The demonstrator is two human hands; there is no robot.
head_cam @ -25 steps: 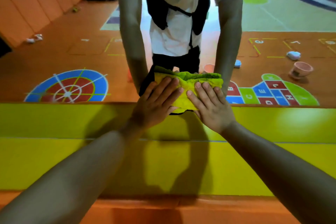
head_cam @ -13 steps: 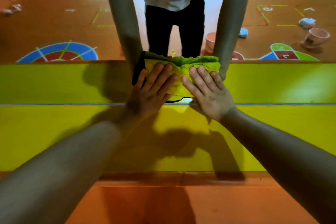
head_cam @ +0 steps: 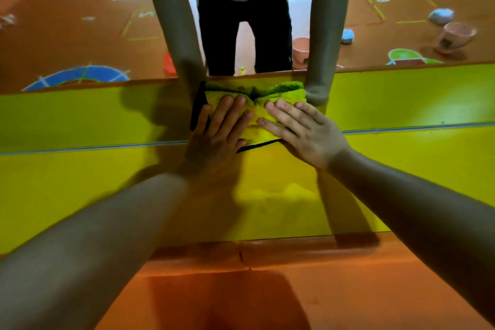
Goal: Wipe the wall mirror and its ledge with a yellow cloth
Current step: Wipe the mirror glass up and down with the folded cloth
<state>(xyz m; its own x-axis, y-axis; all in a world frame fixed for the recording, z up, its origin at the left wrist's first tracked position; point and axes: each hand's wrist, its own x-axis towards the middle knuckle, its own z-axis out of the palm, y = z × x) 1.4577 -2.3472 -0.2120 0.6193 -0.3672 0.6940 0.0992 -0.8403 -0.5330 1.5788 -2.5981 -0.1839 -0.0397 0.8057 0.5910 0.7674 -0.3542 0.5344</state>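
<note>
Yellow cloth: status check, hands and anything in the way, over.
Left hand and right hand both pressing flat on yellow cloth. Cloth bunched on yellow panel, against bottom edge of mirror. Nothing seen blocking.

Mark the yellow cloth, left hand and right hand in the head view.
yellow cloth (head_cam: 261,134): head view, lower fold showing between the two hands.
left hand (head_cam: 214,136): head view, back of the hand.
right hand (head_cam: 302,131): head view, back of the hand.

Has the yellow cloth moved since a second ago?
Yes. The yellow cloth slid down off the mirror onto the yellow ledge, reaching its seam.
</note>
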